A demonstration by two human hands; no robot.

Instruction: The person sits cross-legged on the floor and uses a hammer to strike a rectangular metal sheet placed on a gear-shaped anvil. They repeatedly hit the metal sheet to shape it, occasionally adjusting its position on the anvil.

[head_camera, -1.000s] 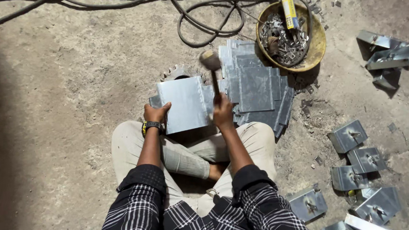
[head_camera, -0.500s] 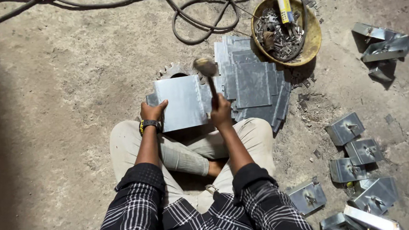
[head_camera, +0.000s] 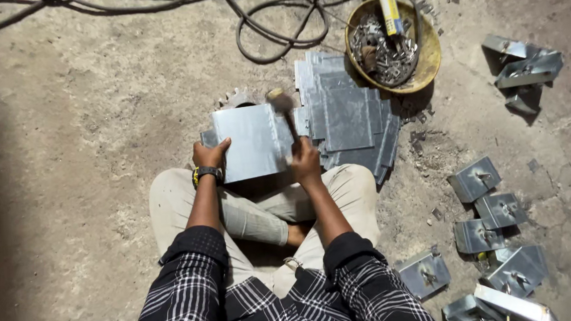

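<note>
At sheet [head_camera: 249, 143] edge – hammer [head_camera: 281, 104], right hand [head_camera: 306, 162]

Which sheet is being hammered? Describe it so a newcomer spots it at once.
Start at the round yellow bowl of metal bits, then the stack of flat sheets beside it. Left of it lies one folded sheet, gripped by the left hand, under the hammer.

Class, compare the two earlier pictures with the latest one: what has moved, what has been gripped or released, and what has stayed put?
The wooden-handled hammer in the right hand swings over the right edge of the flat grey metal sheet; its head is blurred. Nothing was gripped or released. The left hand still holds the sheet's left edge; the stack of grey sheets stays.
</note>
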